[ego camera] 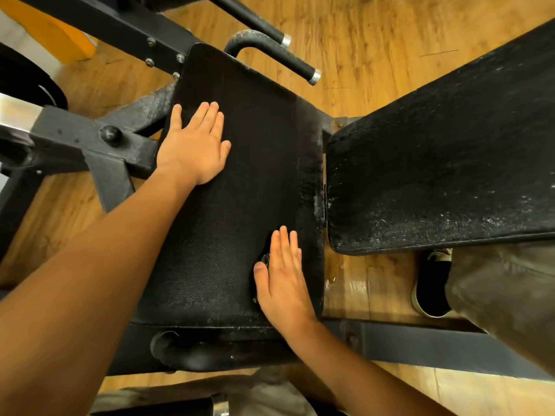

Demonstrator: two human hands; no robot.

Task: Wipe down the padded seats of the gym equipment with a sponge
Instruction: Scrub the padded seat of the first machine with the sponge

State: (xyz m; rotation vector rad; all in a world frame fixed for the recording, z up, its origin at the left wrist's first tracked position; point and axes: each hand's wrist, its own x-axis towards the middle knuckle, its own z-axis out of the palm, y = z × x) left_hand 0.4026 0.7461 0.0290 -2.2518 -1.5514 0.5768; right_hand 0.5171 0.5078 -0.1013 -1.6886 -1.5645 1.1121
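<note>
Straight fingers (283,244) of the right hand (282,283) press what seems a dark sponge (265,259), mostly hidden, at five o'clock on the seat pad (240,175); left hand (195,145) lies flat at ten. Speckled backrest pad (435,163) at three looks unwiped.

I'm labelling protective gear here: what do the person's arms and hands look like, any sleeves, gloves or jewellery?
The left forearm and right forearm are bare to the frame edge, no sleeve in view. The left hand and right hand wear no gloves; no ring, watch or wristband shows.
</note>
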